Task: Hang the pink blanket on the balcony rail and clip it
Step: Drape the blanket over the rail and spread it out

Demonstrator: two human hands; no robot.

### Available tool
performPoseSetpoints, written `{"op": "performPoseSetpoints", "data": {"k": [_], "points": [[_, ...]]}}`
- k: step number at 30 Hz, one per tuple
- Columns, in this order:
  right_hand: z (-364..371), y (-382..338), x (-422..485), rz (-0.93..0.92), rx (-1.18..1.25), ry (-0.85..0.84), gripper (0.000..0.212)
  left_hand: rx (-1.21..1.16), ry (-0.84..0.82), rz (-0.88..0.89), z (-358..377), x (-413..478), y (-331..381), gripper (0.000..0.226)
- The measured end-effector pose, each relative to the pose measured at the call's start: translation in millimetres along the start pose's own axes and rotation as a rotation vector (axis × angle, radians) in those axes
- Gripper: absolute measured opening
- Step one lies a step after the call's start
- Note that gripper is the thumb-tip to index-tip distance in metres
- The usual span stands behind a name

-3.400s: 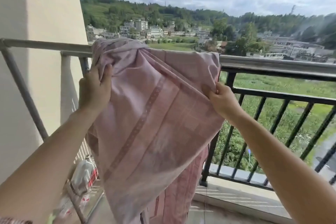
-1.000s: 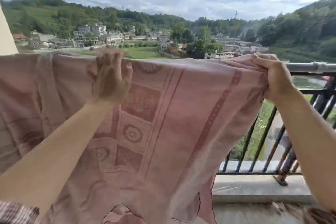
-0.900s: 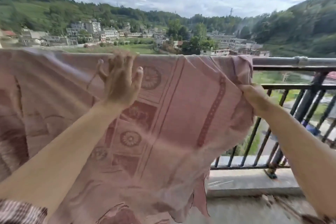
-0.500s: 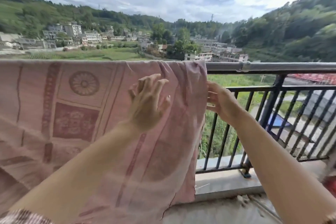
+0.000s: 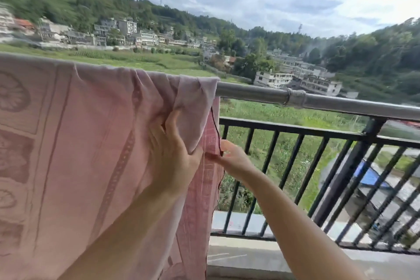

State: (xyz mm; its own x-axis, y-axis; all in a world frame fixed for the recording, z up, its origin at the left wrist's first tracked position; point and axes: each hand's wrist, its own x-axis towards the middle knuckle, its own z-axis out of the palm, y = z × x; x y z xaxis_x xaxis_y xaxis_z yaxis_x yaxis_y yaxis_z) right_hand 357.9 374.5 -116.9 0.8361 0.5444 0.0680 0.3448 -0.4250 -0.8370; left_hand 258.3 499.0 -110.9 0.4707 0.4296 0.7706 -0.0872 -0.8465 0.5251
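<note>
The pink blanket (image 5: 79, 143) hangs over the metal rail (image 5: 318, 100), covering its left stretch and running out of view on the left. Its right edge, with a dark stitched hem, drops straight down just past the bunched folds at the top. To the right of that edge the rail is bare, as are the black bars (image 5: 295, 134) under it, so there is open room along the rail on that side. The concrete ledge (image 5: 261, 257) lies below.

The left hand (image 5: 172, 157) grips a fold of cloth just under the rail, fingers dug into it. The right hand (image 5: 231, 159) pinches the hem lower down, close beside the left.

Half a second ago the left hand was spread flat against the cloth and the right hovered beside the edge; now both have hold of it.
</note>
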Motion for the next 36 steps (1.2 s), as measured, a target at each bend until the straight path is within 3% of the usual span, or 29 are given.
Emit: {"op": "performPoseSetpoints", "data": {"k": [1, 2, 4, 7, 13, 16, 19, 21, 24, 26, 28, 30, 33, 36], "points": [[-4.1, 1.4, 6.1, -0.04, -0.021, -0.056, 0.03, -0.066, 0.017, -0.01, 1.8, 2.1, -0.9, 0.075], [-8.9, 3.5, 13.0, -0.065, 0.002, -0.093, 0.027, -0.138, 0.033, -0.005, 3.3, 3.1, -1.8, 0.066], [-18.1, 3.7, 24.5, -0.078, 0.157, -0.119, 0.029, -0.232, 0.093, 0.032, 3.2, 3.4, -2.8, 0.039], [-32.4, -4.4, 43.4, -0.16, 0.421, -0.015, 0.033, -0.177, 0.187, 0.018, -4.8, 5.8, 1.8, 0.008], [-70.5, -34.0, 74.6, -0.299, 0.621, 0.079, 0.014, -0.098, 0.139, 0.005, -15.9, 2.9, 47.9, 0.032], [-100.0, -32.4, 79.5, -0.32, 0.775, -0.107, 0.02, 0.0, 0.106, -0.097, -12.6, -27.9, 69.2, 0.023], [-135.9, -42.4, 77.9, -0.372, 1.04, -0.369, 0.018, -0.139, 0.097, -0.265, -3.7, -52.3, 98.2, 0.007], [-159.3, -47.7, 71.5, -0.386, 1.171, -0.533, 0.017, -0.191, 0.073, -0.339, 10.1, -63.6, 126.2, 0.021], [-179.2, -29.4, 57.9, -0.397, 1.079, -0.644, 0.034, -0.298, -0.076, -0.373, 43.6, -85.7, 178.7, 0.027], [-180.8, -3.4, 47.8, -0.388, 1.014, -0.638, 0.013, -0.347, -0.229, -0.408, 66.7, -105.3, 203.9, 0.026], [-179.1, 22.4, 35.3, -0.352, 0.878, -0.592, 0.023, -0.22, -0.353, -0.539, 84.6, -118.8, 208.2, 0.041], [-182.8, 49.3, 25.7, -0.312, 0.766, -0.65, 0.014, 0.021, -0.449, -0.668, 91.1, -119.6, 204.8, 0.045], [-193.7, 82.2, 17.3, -0.262, 0.451, -0.746, 0.022, 0.154, -0.388, -0.67, 94.9, -103.4, 204.8, 0.035], [-199.9, 94.9, 12.5, -0.225, 0.344, -0.719, 0.023, 0.158, -0.099, -0.582, 102.0, -72.4, 225.2, 0.08]]}}
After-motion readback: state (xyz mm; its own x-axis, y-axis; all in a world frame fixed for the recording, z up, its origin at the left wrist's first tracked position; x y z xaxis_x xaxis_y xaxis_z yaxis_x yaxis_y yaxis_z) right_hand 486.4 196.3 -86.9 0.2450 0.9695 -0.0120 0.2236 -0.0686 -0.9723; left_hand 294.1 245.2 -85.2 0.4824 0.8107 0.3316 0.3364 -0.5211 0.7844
